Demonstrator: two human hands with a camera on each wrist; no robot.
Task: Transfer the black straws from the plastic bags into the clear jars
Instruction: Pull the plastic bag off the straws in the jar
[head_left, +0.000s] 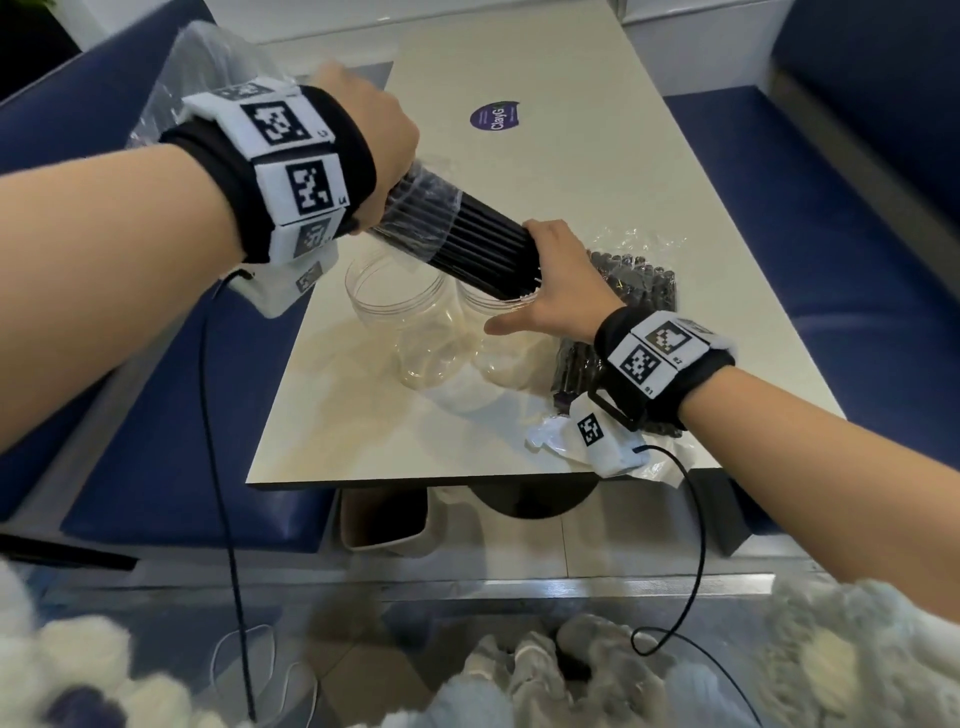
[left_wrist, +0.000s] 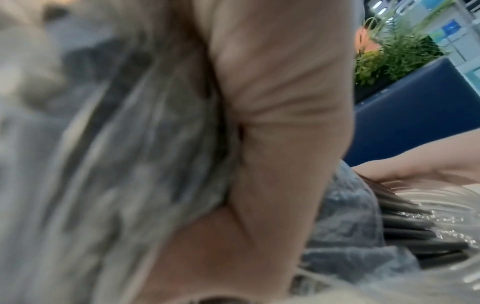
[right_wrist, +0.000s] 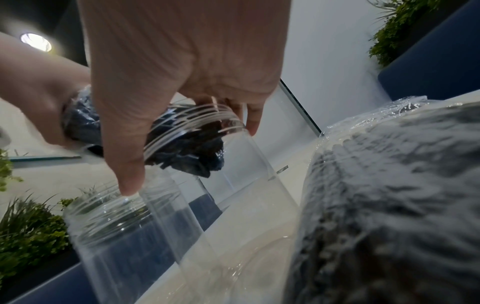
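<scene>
Currently the straw bundle (head_left: 483, 244) lies on a slant in the head view, long axis from 10 o'clock high down to 4 o'clock, lower end at the mouth of the right jar (head_left: 493, 332). Left hand (head_left: 374, 130) grips the bagged upper end through the plastic bag (head_left: 415, 208); right hand (head_left: 556, 280), nearer the jar, wraps the bare lower end, thumb spread. Left jar (head_left: 400, 317) stands touching it at 9 o'clock, empty. Judgement: steepen the axis, then feed down.

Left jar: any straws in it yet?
Empty. The left jar shows only clear walls; the straw bundle points into the right jar.
</scene>
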